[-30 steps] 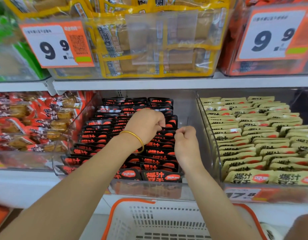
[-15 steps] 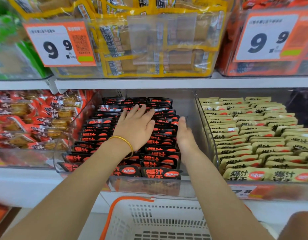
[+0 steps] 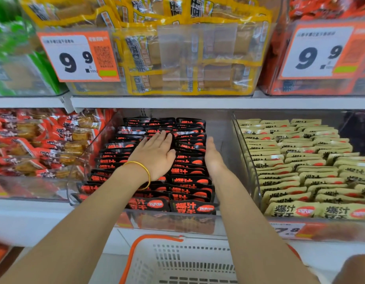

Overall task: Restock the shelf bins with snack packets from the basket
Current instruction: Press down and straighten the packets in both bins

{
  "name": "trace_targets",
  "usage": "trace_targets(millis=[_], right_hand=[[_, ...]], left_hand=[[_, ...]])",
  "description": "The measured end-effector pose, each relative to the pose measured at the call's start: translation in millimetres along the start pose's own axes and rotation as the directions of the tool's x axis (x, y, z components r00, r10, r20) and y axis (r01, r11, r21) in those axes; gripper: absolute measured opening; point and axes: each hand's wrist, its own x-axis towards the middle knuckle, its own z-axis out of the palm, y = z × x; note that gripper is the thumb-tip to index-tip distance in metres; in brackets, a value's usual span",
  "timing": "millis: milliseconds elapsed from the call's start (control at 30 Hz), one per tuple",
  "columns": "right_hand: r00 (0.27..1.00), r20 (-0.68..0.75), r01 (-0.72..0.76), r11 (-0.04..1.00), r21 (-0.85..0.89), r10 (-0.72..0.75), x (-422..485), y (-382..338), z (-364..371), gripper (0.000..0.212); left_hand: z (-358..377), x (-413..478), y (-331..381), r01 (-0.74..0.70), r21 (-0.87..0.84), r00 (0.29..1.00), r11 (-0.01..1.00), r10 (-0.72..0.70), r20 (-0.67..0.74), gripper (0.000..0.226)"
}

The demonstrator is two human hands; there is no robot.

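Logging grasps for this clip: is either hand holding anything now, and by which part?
Nothing is held. The left hand lies flat on the black packets; the right hand rests edge-on against their right side, fingers straight.

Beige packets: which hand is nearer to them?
Right. The right hand stands on edge at the right side of the black packets, close to the beige packets; the left hand lies flat on them, farther left.

A white shelf board (image 3: pixel 198 102) is seen across the view; possibly brown flooring (image 3: pixel 8 261) is glimpsed at lower left
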Motion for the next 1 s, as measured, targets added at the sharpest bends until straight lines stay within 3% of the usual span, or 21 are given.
trace_targets(millis=[100, 233, 367, 433, 533, 633, 767, 867, 1000], right_hand=[[0.999, 0.033, -0.015, 0.999, 0.029, 0.014, 1.2, 3.1, 1.4, 0.071], [0.998, -0.058, -0.021, 0.978, 0.205, 0.033, 10.8, 6.0, -2.4, 0.091], [0.996, 0.084, -0.007, 0.999, -0.041, 0.010, 1.4, 4.4, 0.5, 0.083], [0.995, 0.098, 0.000, 0.999, -0.047, 0.005, -3.5, 2.7, -0.2, 0.080], [0.998, 0.005, 0.060, 0.998, -0.001, -0.060, -7.3, 3.3, -7.7, 0.074], [0.989, -0.046, 0.136, 0.988, -0.073, -0.139, -17.9, 5.1, -22.1, 0.069], [0.990, 0.122, 0.087, 0.976, -0.199, -0.064, -30.2, 15.6, -14.2, 0.073], [0.995, 0.086, 0.065, 0.988, -0.138, -0.053, -30.4, 21.8, -12.5, 0.090], [0.987, 0.149, 0.094, 0.967, -0.238, -0.060, -41.4, 25.0, -17.0, 0.069]], left_hand=[[0.6, 0.9, -2.6, -0.017, -0.074, 1.000, 0.997, 0.016, -0.013, 0.055], [-7.0, 1.0, -27.1, 0.082, -0.104, 0.987, 0.991, -0.095, -0.129, 0.054], [3.9, -7.7, -38.1, 0.114, -0.022, 0.993, 0.993, -0.114, -0.006, 0.055], [2.6, -6.8, -37.0, 0.114, -0.044, 0.993, 0.992, -0.115, -0.010, 0.055], [0.8, -9.9, -34.5, 0.106, -0.072, 0.993, 0.992, -0.109, -0.046, 0.054], [5.5, -15.6, -32.1, 0.078, -0.058, 0.996, 0.995, -0.081, -0.046, 0.054], [4.7, -18.3, -32.4, 0.085, -0.065, 0.996, 0.994, -0.086, -0.015, 0.053], [5.1, -21.3, -32.4, 0.094, -0.082, 0.995, 0.992, -0.096, -0.027, 0.054], [4.6, -21.5, -32.0, 0.098, -0.077, 0.995, 0.992, -0.099, -0.016, 0.055]])
